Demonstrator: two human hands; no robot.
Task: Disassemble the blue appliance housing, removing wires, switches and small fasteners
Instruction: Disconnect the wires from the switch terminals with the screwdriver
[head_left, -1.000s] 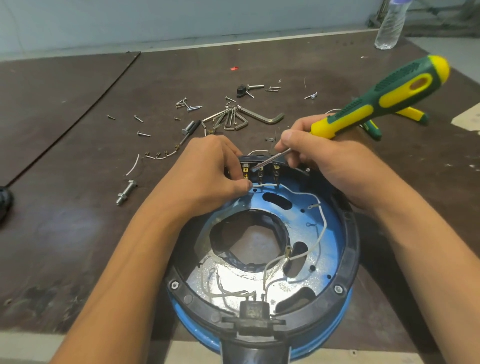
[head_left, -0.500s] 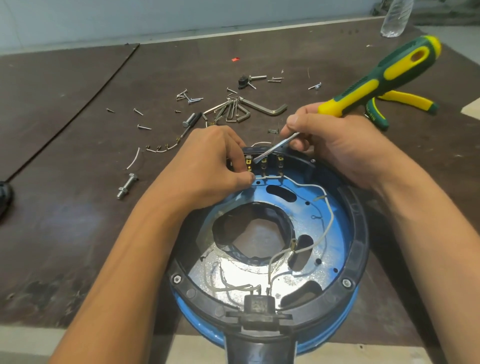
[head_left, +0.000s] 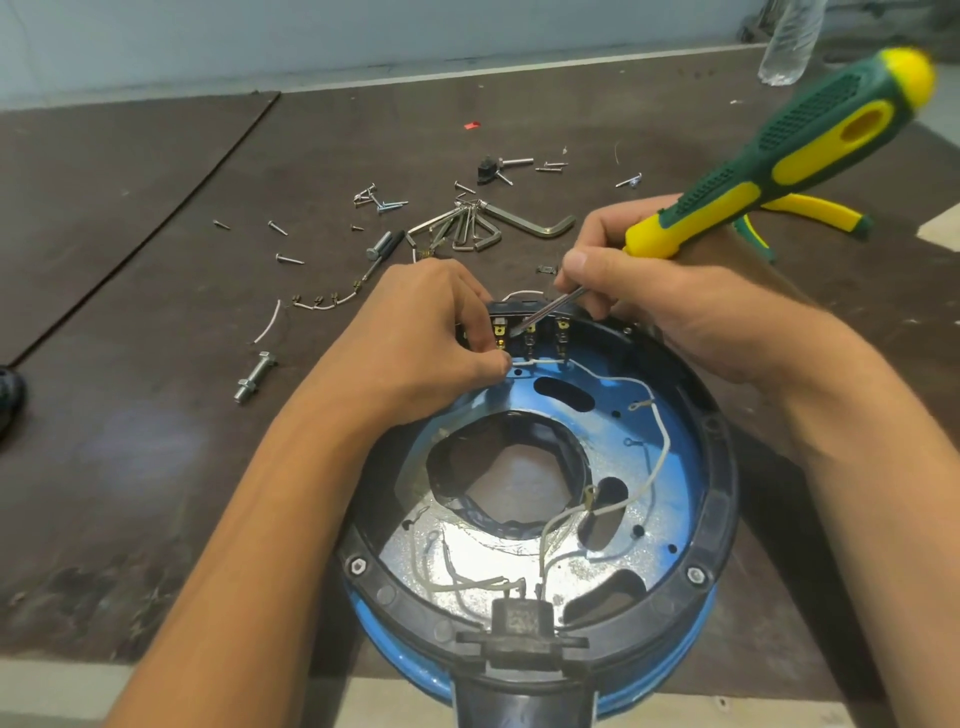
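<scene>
Head view: the blue housing (head_left: 724, 467) is seen lying open side up at the near edge of the bench (head_left: 156, 467), its black rim turned upward and a large opening cut through its middle. A switch block (head_left: 530, 327) is set against the far wall of the housing, and a white wire (head_left: 660, 415) is led from it along the right side of the blue floor. The left hand (head_left: 415, 332) is curled over the left terminals of the switch block, thumb and forefinger pinched together there (whether a connector or a wire end lies between them cannot be told). The screwdriver (head_left: 779, 156) is gripped by the right hand (head_left: 670, 306), fingers and thumb closed round the metal shaft just below the green and yellow handle, and its tip is laid against the terminals beside the left fingertips. Hex keys (head_left: 483, 228) and loose screws (head_left: 288, 258) are scattered toward the middle of the bench, just beyond the hands. A bolt (head_left: 256, 375) is left beside the left forearm. Pliers (head_left: 810, 210) are partly hidden behind the screwdriver handle, and a plastic bottle (head_left: 789, 41) is stood at the far right corner.
</scene>
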